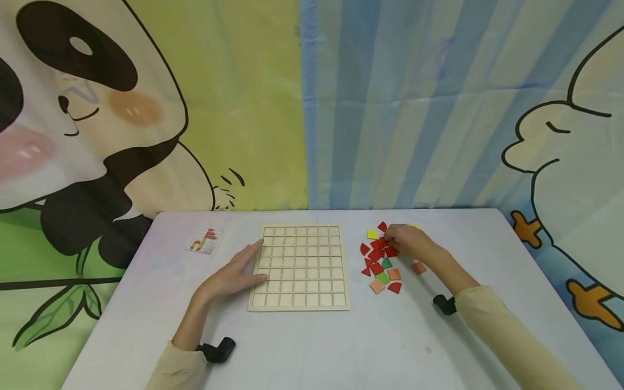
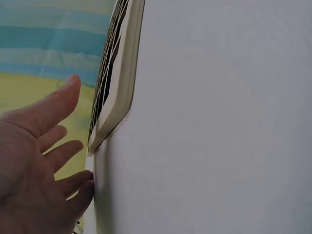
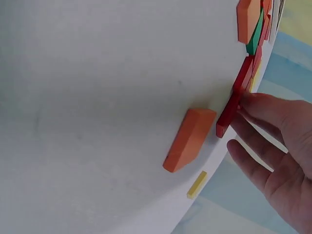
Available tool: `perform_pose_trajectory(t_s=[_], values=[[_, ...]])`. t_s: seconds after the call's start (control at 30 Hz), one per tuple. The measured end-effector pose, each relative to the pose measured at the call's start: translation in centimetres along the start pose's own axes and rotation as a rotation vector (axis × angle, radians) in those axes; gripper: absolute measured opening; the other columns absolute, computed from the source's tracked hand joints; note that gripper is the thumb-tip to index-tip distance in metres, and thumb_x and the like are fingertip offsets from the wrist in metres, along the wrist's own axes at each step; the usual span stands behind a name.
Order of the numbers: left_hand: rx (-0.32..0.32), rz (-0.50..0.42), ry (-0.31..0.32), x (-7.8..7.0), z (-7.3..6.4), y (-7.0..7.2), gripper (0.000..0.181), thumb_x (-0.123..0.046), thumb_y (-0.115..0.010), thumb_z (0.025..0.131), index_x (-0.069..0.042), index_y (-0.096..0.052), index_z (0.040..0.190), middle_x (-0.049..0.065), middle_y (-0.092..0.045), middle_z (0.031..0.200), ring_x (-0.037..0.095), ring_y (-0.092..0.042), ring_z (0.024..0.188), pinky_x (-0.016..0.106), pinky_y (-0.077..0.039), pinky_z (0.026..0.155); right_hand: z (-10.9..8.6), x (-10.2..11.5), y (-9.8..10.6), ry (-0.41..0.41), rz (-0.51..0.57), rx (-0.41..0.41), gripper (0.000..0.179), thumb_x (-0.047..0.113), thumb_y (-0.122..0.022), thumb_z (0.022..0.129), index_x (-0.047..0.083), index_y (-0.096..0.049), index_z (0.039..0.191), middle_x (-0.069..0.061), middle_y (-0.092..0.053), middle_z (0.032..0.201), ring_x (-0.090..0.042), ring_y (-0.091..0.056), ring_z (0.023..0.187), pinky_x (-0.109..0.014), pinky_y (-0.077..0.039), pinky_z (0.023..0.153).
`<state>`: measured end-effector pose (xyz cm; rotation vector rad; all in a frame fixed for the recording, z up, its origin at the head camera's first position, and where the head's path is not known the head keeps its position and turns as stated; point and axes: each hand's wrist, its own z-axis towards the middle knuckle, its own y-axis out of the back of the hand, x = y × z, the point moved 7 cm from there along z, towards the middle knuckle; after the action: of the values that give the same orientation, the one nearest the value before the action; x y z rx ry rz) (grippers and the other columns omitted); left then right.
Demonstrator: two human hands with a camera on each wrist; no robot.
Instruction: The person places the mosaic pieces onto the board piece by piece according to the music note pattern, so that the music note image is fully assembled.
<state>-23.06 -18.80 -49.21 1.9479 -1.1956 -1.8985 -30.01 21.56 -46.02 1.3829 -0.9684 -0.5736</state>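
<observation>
Fingers [image 3: 250, 164] parted, right hand [image 1: 410, 240] against red tile [image 3: 226, 119]

A white table [image 1: 312, 352], with a few faint smudges [image 1: 428, 349] toward its near right, stands in front of a printed cloth backdrop [image 1: 317, 103]. On the left, a large cartoon panda [image 1: 117, 130] with blushing cheeks sits above green leaves [image 1: 51, 319]. A yellow-green field [image 1: 258, 135] meets slanting blue stripes [image 1: 358, 108]; at right, a white, orange-footed figure, cut off by the frame, is probably a bird [image 1: 580, 200].
</observation>
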Motion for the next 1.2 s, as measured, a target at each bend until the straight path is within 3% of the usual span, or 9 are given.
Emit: perform_pose_trajectory(t_s=[0.23,0.53,0.63,0.77,0.9,1.2], values=[[0.015,-0.007,-0.001,0.4,0.2,-0.1,0.089,-0.021,-0.076,0.094,-0.001,-0.024,0.163,0.023,-0.018,0.171,0.05,-0.001,0.158,0.071,-0.008,0.124,0.1,-0.1,0.0,0.019,0.06,0.014,0.007,0.003,-0.076,0.092,0.005,-0.074,0.098,-0.006,-0.07,0.097,-0.018,-0.061,0.083,-0.036,-0.059,0.08],[0.013,-0.018,-0.008,0.4,-0.4,-0.4,0.085,-0.008,-0.069,0.096,-0.002,-0.02,0.165,0.023,-0.006,0.173,0.047,0.005,0.159,0.071,-0.004,0.124,0.0,0.2,-0.2,0.061,-0.012,-0.054,0.02,0.006,-0.077,0.092,-0.001,-0.074,0.11,-0.01,-0.072,0.1,-0.024,-0.067,0.088,-0.04,-0.062,0.084],[-0.01,0.017,-0.019,0.4,-0.4,-0.8,0.081,-0.013,-0.066,0.1,0.002,-0.019,0.164,0.025,-0.007,0.172,0.049,0.003,0.158,0.07,-0.006,0.124,0.0,0.0,-0.2,0.031,-0.019,-0.062,0.025,0.012,-0.077,0.093,0.0,-0.073,0.114,-0.011,-0.071,0.103,-0.024,-0.067,0.09,-0.039,-0.062,0.083],[-0.064,0.125,-0.008,0.3,-0.1,-1.3,0.086,-0.034,-0.066,0.101,0.002,-0.018,0.164,0.023,-0.009,0.173,0.047,0.0,0.159,0.068,-0.006,0.126,0.1,0.5,0.9,0.009,0.047,-0.165,0.025,0.014,-0.078,0.092,0.003,-0.073,0.114,-0.01,-0.071,0.105,-0.025,-0.068,0.09,-0.04,-0.063,0.079],[-0.137,0.238,-0.004,0.4,0.1,-1.4,0.094,-0.048,-0.068,0.097,0.0,-0.021,0.164,0.019,-0.015,0.173,0.045,-0.004,0.16,0.065,-0.004,0.127,1.2,2.8,2.1,0.071,0.115,-0.257,0.026,0.012,-0.078,0.092,0.004,-0.073,0.116,-0.01,-0.072,0.109,-0.026,-0.07,0.093,-0.04,-0.063,0.077],[-0.204,0.316,-0.042,1.5,0.2,-1.9,0.095,-0.054,-0.066,0.096,-0.001,-0.025,0.163,0.016,-0.02,0.172,0.043,-0.008,0.16,0.063,-0.007,0.128,6.0,10.5,1.0,0.248,0.106,-0.21,0.025,0.016,-0.075,0.095,0.006,-0.072,0.118,-0.007,-0.071,0.115,-0.02,-0.07,0.093,-0.032,-0.06,0.075]])
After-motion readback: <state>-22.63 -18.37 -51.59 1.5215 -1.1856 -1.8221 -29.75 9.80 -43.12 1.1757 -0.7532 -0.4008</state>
